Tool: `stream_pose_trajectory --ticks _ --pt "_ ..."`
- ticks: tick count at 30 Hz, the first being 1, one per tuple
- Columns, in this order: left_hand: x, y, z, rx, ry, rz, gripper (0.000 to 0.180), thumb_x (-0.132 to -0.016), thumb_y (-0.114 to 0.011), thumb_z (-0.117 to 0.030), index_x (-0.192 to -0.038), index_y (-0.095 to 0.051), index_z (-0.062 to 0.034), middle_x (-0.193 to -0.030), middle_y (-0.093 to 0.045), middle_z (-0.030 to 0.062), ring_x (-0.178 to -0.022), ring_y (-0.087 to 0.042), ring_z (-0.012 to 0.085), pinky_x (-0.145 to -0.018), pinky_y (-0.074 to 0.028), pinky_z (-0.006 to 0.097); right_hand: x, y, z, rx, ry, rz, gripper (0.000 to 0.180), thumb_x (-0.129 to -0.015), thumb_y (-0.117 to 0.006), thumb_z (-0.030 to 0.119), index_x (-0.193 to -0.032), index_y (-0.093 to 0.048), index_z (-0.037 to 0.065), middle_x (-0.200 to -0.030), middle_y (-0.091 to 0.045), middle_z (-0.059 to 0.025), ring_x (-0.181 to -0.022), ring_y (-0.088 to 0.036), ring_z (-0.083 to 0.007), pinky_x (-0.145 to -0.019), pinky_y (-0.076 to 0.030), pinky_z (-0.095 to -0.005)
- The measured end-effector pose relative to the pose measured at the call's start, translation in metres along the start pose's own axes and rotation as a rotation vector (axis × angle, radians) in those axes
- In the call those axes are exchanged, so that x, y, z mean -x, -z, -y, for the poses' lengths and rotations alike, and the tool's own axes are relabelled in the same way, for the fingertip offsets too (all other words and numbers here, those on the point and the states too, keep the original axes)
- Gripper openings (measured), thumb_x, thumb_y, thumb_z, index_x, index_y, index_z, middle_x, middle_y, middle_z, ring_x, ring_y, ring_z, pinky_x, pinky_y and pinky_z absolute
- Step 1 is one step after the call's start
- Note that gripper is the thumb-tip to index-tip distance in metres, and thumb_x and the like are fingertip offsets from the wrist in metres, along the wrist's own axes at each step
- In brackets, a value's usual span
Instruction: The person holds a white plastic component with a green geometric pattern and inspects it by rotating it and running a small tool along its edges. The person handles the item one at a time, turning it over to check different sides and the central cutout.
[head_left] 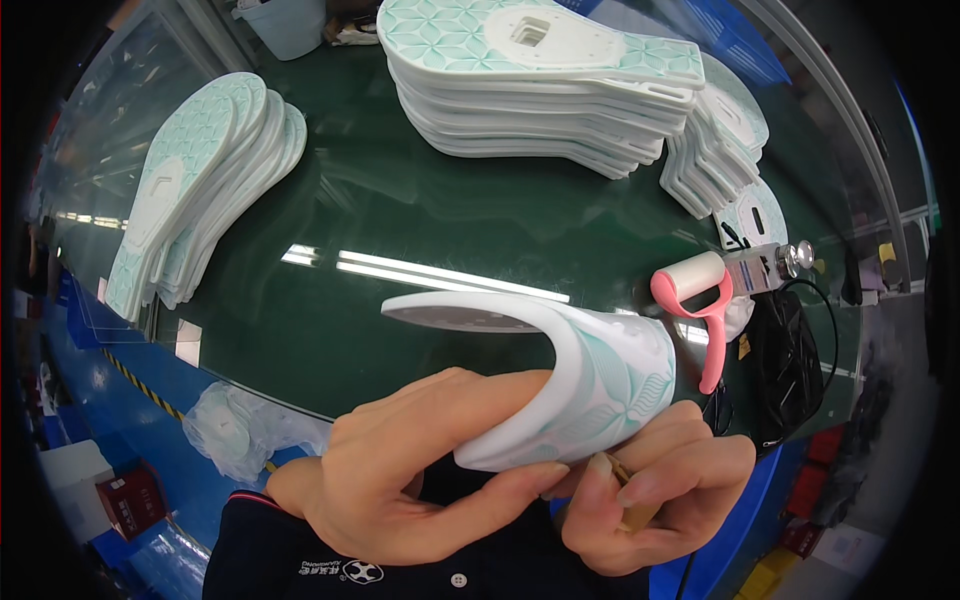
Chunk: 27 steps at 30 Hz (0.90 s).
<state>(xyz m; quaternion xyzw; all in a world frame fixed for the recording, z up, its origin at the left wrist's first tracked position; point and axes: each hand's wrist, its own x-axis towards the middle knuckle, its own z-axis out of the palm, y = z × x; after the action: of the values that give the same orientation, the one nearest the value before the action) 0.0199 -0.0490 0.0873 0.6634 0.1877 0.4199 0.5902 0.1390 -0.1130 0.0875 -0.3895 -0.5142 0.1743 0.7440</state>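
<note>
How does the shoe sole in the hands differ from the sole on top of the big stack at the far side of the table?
The held sole is bent into a curve between the left hand and right hand; the stack-top sole lies flat. The held sole is lifted above the green table; the stack-top sole rests on other soles. Both are white with a pale green leaf pattern.

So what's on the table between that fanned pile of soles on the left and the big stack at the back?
Nothing: the head view shows only bare glossy green table between the fanned pile and the big stack.
</note>
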Motion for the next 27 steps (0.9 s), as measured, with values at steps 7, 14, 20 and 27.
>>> stream_pose_trajectory --ticks 7,14,20,27 --pt "0.0 -0.002 0.0 0.018 0.01 0.003 0.038 -0.058 -0.063 0.004 -0.094 -0.051 0.0078 -0.075 -0.056 0.0143 -0.062 -0.055 0.0174 -0.054 -0.042 0.022 0.002 -0.001 0.0 0.013 -0.012 -0.023 0.025 -0.054 -0.054 -0.018 -0.074 -0.045 -0.004 -0.038 -0.038 -0.0033 -0.029 -0.034 -0.0093 -0.032 -0.024 -0.0187" --pt "-0.001 -0.001 0.002 0.007 0.006 0.002 0.038 -0.058 -0.063 0.004 -0.094 -0.051 0.0077 -0.075 -0.056 0.0143 -0.063 -0.056 0.0174 -0.055 -0.042 0.022 0.001 0.002 0.0 0.028 -0.046 0.002 0.025 -0.055 -0.054 -0.018 -0.073 -0.046 -0.003 -0.038 -0.038 -0.0026 -0.03 -0.035 -0.0075 -0.033 -0.029 -0.018" --pt "0.0 0.003 0.001 0.067 0.062 0.042 0.04 -0.063 -0.061 0.005 -0.1 -0.046 0.0081 -0.086 -0.055 0.0147 -0.075 -0.055 0.0163 -0.063 -0.043 0.022 0.003 0.002 -0.001 -0.104 -0.057 -0.125 0.023 -0.057 -0.052 -0.015 -0.073 -0.042 -0.001 -0.041 -0.04 -0.0048 -0.03 -0.04 -0.01 -0.035 -0.043 -0.0247" --pt "0.001 0.007 0.002 0.346 0.149 0.134 0.046 -0.07 -0.053 0.008 -0.111 -0.033 0.0084 -0.103 -0.047 0.0152 -0.092 -0.049 0.0165 -0.079 -0.041 0.025 0.016 0.037 -0.001 0.581 -0.278 -0.596 0.012 -0.068 -0.047 -0.002 -0.076 -0.039 0.001 -0.058 -0.038 -0.0056 -0.042 -0.04 -0.0095 -0.035 -0.036 -0.0186"
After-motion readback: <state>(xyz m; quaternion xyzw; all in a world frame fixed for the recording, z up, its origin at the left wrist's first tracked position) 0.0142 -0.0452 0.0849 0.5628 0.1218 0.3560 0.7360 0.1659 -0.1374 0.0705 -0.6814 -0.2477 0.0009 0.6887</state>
